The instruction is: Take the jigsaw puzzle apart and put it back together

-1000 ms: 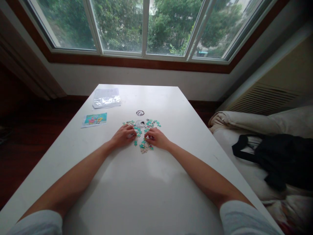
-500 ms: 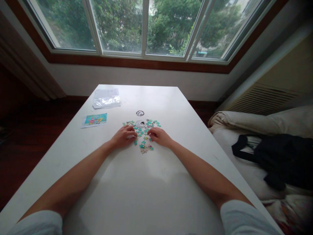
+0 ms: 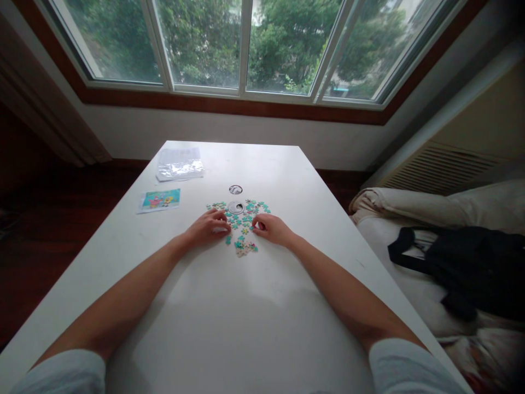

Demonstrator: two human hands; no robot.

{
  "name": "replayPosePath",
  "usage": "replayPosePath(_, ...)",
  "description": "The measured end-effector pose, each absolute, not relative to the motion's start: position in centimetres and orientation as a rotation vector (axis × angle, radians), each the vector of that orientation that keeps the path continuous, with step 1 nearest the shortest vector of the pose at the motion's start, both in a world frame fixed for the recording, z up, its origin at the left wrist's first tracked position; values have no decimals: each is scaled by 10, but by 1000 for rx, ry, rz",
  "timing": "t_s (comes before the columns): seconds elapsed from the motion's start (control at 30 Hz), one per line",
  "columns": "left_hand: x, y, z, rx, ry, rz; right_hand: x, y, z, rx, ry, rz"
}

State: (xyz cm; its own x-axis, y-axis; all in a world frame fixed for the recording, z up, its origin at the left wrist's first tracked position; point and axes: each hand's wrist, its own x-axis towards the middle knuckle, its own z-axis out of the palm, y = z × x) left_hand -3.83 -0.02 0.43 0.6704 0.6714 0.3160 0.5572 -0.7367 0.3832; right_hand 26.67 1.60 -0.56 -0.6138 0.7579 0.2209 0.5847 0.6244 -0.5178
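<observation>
Small jigsaw puzzle pieces (image 3: pixel 235 221), mostly teal and green, lie loose on the white table (image 3: pixel 246 306). A little cluster of pieces (image 3: pixel 245 248), some showing a pale side, sits nearer to me. My left hand (image 3: pixel 209 226) rests at the left edge of the pieces, fingers bent and apart, with nothing visible in it. On the right side, my right hand (image 3: pixel 271 229) has thumb and fingertips drawn together low over the pieces; whatever lies between them is too small to make out. A round dark-and-white disc (image 3: pixel 235 190) and a round grey-white item (image 3: pixel 236 207) lie beyond.
A picture card (image 3: pixel 159 201) with cartoon figures lies at the left of the table, and a clear plastic bag (image 3: pixel 179 164) behind it. Right of the table, dark clothing (image 3: pixel 471 268) lies on a pale cushioned seat (image 3: pixel 414 210). A window (image 3: pixel 241 49) is ahead.
My right hand has shifted slightly right, and its fingertips have closed toward the thumb. My left hand stays nearly where it was. The whole view has moved a little.
</observation>
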Motion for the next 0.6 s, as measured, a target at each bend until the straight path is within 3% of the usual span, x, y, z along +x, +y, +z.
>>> replayPosePath(0.17, -39, 2, 2, 2623, 972, 630, 269, 18, -4, -1031, -2475, 485)
replayPosePath(0.6, -37, 1, 3, 2676, 972, 703, 271, 20, -2, -942, -2487, 662)
